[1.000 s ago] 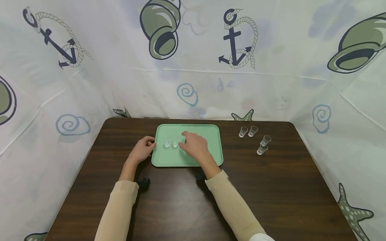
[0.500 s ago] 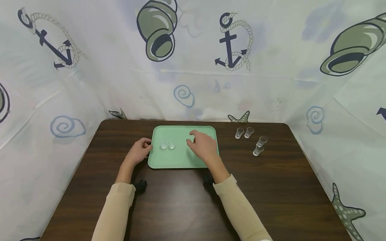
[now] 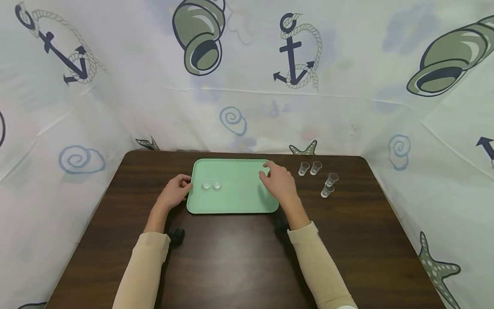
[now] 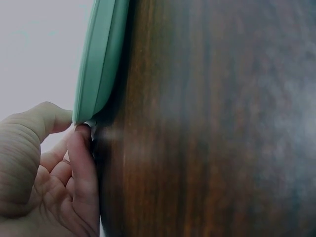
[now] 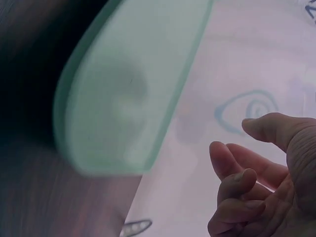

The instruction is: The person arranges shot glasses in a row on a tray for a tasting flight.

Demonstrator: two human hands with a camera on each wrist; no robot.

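A light green tray (image 3: 235, 201) lies at the back middle of the dark wooden table. Two small clear cups (image 3: 206, 184) stand side by side on its left half. My left hand (image 3: 174, 193) pinches the tray's left edge; in the left wrist view the thumb (image 4: 49, 118) is at the rim and a finger (image 4: 83, 163) lies under it. Over the tray's right end hovers my right hand (image 3: 281, 182), holding nothing. In the right wrist view its thumb and index finger are spread apart, the other fingers (image 5: 237, 212) bent loosely, beside the tray's end.
Right of the tray stand several more small clear cups: a pair near the back edge (image 3: 303, 169), and two closer in, one behind the other (image 3: 326, 191). A patterned cloth (image 3: 247, 107) with anchors and shells hangs behind the table (image 3: 231, 257) and along both sides.
My right hand has moved rightward, from beside the two cups on the tray to over the tray's right end. The left hand stays at the left edge. The head view has shifted slightly.
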